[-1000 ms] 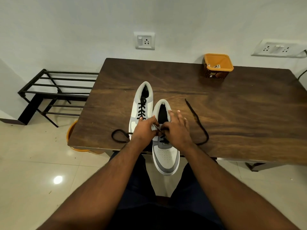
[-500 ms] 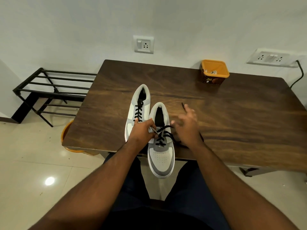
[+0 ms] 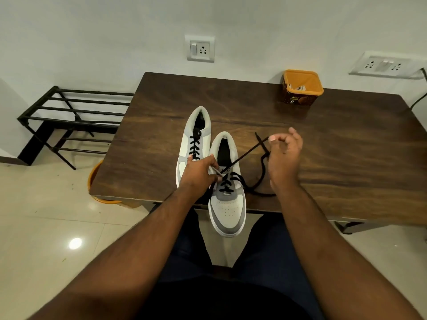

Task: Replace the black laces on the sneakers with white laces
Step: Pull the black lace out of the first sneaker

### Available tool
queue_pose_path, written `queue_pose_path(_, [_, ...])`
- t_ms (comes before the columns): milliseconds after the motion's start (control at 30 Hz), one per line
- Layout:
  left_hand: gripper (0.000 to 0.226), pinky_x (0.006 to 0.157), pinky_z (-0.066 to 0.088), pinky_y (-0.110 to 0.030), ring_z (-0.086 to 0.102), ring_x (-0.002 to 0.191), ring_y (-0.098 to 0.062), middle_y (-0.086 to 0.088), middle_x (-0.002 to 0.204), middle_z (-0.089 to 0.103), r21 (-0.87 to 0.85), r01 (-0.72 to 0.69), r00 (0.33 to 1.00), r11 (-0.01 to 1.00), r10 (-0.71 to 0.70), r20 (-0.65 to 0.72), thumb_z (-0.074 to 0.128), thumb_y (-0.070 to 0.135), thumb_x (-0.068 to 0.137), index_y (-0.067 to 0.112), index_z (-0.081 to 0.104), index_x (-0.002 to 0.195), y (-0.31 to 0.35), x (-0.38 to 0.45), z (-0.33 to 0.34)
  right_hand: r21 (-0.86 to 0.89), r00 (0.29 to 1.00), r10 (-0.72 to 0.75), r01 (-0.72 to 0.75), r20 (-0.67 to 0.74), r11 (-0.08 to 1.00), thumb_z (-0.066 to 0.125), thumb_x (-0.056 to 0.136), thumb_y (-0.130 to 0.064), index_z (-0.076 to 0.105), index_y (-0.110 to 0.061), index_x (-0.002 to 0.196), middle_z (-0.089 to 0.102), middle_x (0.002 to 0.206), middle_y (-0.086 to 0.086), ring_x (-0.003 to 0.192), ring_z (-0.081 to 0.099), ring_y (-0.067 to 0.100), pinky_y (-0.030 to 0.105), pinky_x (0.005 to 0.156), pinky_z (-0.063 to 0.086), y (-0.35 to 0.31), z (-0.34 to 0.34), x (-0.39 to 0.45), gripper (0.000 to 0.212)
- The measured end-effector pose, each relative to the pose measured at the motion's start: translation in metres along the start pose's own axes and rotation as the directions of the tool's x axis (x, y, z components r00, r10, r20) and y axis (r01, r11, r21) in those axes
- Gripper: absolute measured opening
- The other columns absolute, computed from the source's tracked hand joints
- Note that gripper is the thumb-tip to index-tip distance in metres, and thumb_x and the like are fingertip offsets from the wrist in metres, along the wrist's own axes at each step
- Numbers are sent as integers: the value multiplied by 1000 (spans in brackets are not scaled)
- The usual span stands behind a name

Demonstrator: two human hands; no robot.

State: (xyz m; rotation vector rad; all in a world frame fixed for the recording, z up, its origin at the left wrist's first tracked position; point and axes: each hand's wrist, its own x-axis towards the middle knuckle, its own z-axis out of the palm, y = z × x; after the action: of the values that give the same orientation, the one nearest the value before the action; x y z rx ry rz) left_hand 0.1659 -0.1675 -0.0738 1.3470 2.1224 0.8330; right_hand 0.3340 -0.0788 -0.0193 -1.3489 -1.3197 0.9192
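Pinching black lace (image 3: 245, 155) taut toward frame's right in right hand (image 3: 283, 155), left hand (image 3: 199, 174) gripping near sneaker (image 3: 227, 195).

Tub (image 3: 300, 101) contents perhaps white laces, left hand (image 3: 198, 175) hiding far sneaker's (image 3: 195, 139) toe

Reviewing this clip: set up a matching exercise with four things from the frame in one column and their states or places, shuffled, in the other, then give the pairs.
1. left grey-and-white sneaker
2. right grey-and-white sneaker
3. orange plastic tub
4. right hand

A. at the table's far edge
B. toe overhangs the near edge
C. pinches a black lace
D. fully laced in black

Pairs: 1-D, 2-B, 3-A, 4-C
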Motion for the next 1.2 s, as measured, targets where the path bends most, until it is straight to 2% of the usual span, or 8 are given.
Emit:
queue_pose_path(200, [27,121,8,-34,44,129,-29,-10,125,65,-7,4,1000,1000,-4,12,78,16,78,11,64,100,5,-1,-2,-295,986,-28,75,162,953,68,87,-17,62,-22,104,21,158,2,139,30,22,46,110,35,27,-10,-11,19])
queue_pose_path(300, [28,119,14,-34,35,134,-28,-8,127,64,-8,12,1000,1000,-12,27,78,18,79,12,64,102,3,-2,-1,-441,850,-199,436,487,785,69,85,-21,65,-26,114,15,162,3,147,13,32,52,115,17,30,8,-27,30])
queue_pose_path(433, [27,116,20,-31,47,125,-28,-6,126,65,1,-2,999,1000,2,45,79,20,77,17,62,98,-3,2,2,-566,695,-53,626,717,536,55,94,-22,64,-34,118,6,163,2,148,-4,34,57,117,8,29,33,-38,29])
queue_pose_path(567, [30,105,10,-17,46,129,-23,-6,126,64,13,17,998,1000,-18,53,81,25,74,22,61,96,-9,4,4,-590,722,10,558,692,584,59,92,-26,72,-31,101,16,161,-3,149,1,29,56,116,9,23,37,-33,17])
queue_pose_path(700, [29,111,7,-20,59,113,-20,-8,121,67,13,12,999,1000,-13,50,82,24,73,23,59,91,-8,4,3,-421,912,2,187,410,888,62,90,-17,70,-22,90,33,155,-2,142,28,22,47,112,25,11,30,-14,10])
queue_pose_path(900, [28,115,2,-24,53,124,-23,-7,124,66,18,19,999,1000,-20,48,82,22,74,19,61,94,-5,4,5,43,998,60,-60,12,997,64,89,-7,69,-16,90,67,92,-1,79,58,-1,13,72,46,-29,6,34,10])
queue_pose_path(1100, [19,109,37,-41,52,128,-18,-4,133,62,-69,-8,991,998,17,133,75,24,79,29,67,96,3,4,0,-148,970,226,-211,92,966,60,94,-12,56,-12,135,66,117,0,91,60,6,16,76,44,14,-1,33,41])
queue_pose_path(1200, [13,112,28,-54,42,136,-14,3,130,62,-34,29,987,999,-23,157,63,28,86,36,72,92,14,11,-2,-324,917,137,-9,375,946,57,94,-8,54,-11,134,62,124,-3,86,60,2,14,75,49,30,2,1,41])
